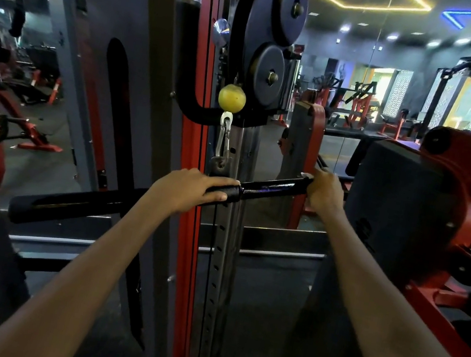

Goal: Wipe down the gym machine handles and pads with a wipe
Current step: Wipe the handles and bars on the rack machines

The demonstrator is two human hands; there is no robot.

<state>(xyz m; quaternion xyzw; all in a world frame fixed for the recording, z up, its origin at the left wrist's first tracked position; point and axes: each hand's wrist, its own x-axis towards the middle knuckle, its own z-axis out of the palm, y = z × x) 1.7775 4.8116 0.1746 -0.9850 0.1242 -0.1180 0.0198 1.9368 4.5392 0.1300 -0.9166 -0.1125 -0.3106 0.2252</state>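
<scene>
Writing: none legible | left hand [191, 188] grasped bar [273, 186] grip | right hand [325, 191] clutched bar end | carabiner [223, 141], yellow ball [232, 98] above.

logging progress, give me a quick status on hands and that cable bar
Left hand grips the bar at its rubber grip. Right hand wraps the far end. No wipe visible. Nothing blocking.

Two bare forearms enter from bottom edge of frame, one lower left, one lower right. No sleeves in view; arms uncovered up to frame edge. Left hand [191, 189] at centre: bare, short plain nails. Right hand [324, 192] right of centre: bare, back of hand showing, fingertips hidden.
</scene>
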